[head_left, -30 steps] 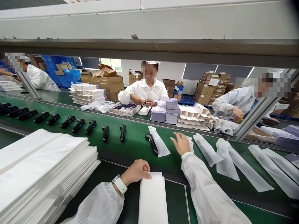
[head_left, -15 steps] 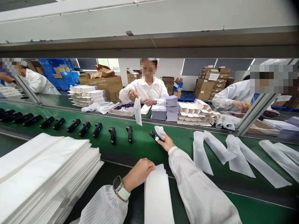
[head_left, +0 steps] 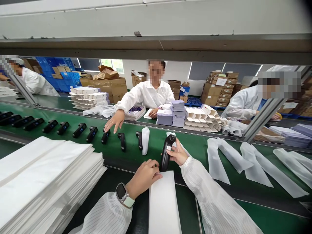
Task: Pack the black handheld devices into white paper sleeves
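My right hand (head_left: 179, 152) grips a black handheld device (head_left: 167, 156) with a curved head and a small white label. The device stands nearly upright, its lower end at the top edge of a white sleeve (head_left: 163, 204). At that edge is my left hand (head_left: 145, 178), its fingers curled and its thumb on the sleeve; the exact grip is partly hidden. Sleeve and any others under it lie flat on the dark surface in front of me. Behind my right hand, a translucent white pouch (head_left: 183, 148) lies partly hidden on the green belt.
A tall stack of white sleeves (head_left: 48, 175) rises at left. Several black devices (head_left: 79, 130) line the green belt (head_left: 131, 159), one beside a white pouch (head_left: 145, 140). Filled translucent pouches (head_left: 218, 161) lie at right. Across, a co-worker's hand (head_left: 114, 121) reaches over the belt.
My right hand has brought the black device nearer and turned it upright at the sleeve's edge. The co-worker opposite has set a white pouch on the belt and stretched a hand toward the devices.
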The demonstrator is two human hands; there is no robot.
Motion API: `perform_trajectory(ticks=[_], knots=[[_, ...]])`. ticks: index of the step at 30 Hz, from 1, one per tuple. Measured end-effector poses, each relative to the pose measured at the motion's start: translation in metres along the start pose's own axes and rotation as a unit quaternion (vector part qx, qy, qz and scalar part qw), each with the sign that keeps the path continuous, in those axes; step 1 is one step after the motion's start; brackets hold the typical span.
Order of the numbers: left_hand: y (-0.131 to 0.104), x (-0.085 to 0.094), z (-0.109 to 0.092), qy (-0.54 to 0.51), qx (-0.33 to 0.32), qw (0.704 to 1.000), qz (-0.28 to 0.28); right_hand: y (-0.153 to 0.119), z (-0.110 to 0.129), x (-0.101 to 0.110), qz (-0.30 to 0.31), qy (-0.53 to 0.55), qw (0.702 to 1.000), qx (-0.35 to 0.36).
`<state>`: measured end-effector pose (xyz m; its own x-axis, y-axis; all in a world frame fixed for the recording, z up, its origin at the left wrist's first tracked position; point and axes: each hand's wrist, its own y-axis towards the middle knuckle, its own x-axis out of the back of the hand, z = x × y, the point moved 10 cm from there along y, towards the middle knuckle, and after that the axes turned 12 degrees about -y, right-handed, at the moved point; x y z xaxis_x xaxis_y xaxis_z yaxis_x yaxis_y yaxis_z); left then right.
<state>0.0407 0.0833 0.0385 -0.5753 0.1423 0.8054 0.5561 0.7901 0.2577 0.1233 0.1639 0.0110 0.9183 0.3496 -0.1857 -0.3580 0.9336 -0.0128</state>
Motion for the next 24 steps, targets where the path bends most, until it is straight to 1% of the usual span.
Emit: perform_trajectory(ticks=[2, 4, 6, 8, 11, 14, 16, 17, 18, 19, 20, 21, 23, 24], knots=[[0.0, 0.004, -0.001, -0.026, 0.007, 1.0, -0.01, 0.0, -0.004, -0.004, 0.007, -0.01, 1.0, -0.014], [0.001, 0.008, 0.0, -0.077, 0.02, 0.997, -0.023, -0.001, -0.01, -0.006, 0.005, -0.028, 0.999, -0.034], [0.001, 0.015, 0.002, -0.138, 0.04, 0.988, -0.053, -0.003, -0.018, -0.006, 0.002, -0.058, 0.997, -0.053], [0.001, 0.024, 0.009, -0.195, 0.065, 0.974, -0.098, -0.005, -0.023, -0.011, 0.024, -0.088, 0.994, -0.063], [-0.001, 0.034, 0.02, -0.259, 0.097, 0.948, -0.155, -0.011, -0.024, -0.028, 0.116, -0.121, 0.985, -0.044], [-0.001, 0.03, 0.026, -0.315, 0.111, 0.93, -0.154, -0.023, -0.025, -0.046, 0.207, -0.149, 0.966, -0.028], [-0.001, 0.028, 0.027, -0.352, 0.117, 0.916, -0.155, -0.033, -0.031, -0.058, 0.262, -0.167, 0.95, -0.037], [-0.001, 0.028, 0.028, -0.366, 0.12, 0.909, -0.159, -0.037, -0.034, -0.063, 0.279, -0.188, 0.941, -0.039], [-0.001, 0.029, 0.027, -0.375, 0.122, 0.904, -0.163, -0.039, -0.035, -0.065, 0.282, -0.213, 0.935, -0.037], [-0.001, 0.03, 0.027, -0.382, 0.124, 0.9, -0.167, -0.038, -0.035, -0.063, 0.27, -0.24, 0.932, -0.032], [-0.001, 0.031, 0.026, -0.387, 0.124, 0.898, -0.167, -0.033, -0.032, -0.058, 0.24, -0.266, 0.933, -0.024], [-0.001, 0.032, 0.026, -0.388, 0.124, 0.898, -0.167, -0.027, -0.026, -0.047, 0.194, -0.287, 0.938, -0.011], [-0.002, 0.032, 0.029, -0.368, 0.136, 0.906, -0.158, -0.013, -0.005, -0.011, 0.072, -0.312, 0.947, 0.018], [-0.002, 0.027, 0.032, -0.346, 0.148, 0.916, -0.134, -0.007, 0.008, 0.012, 0.004, -0.327, 0.944, 0.035]])
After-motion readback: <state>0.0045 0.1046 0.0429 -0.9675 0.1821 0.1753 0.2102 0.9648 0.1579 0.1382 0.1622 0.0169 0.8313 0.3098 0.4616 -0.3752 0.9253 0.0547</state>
